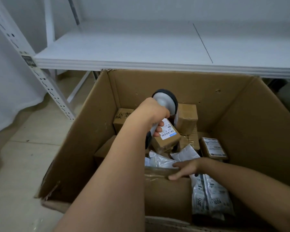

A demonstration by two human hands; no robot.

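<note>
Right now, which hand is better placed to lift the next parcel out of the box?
Right. The right hand grips the edge of the taped brown parcel; the left hand is busy holding the scanner.

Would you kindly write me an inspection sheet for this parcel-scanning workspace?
Surface: large open brown cardboard carton on a pale tiled floor.
Job's things: grey handheld barcode scanner beside a small brown labelled parcel.
Clutter: white plastic mailer bags, more brown parcels.
Grips: left hand holds the scanner; right hand grips a taped brown box at its edge.
Cables: nothing seen.
Surroundings: white metal shelf behind the carton.
</note>
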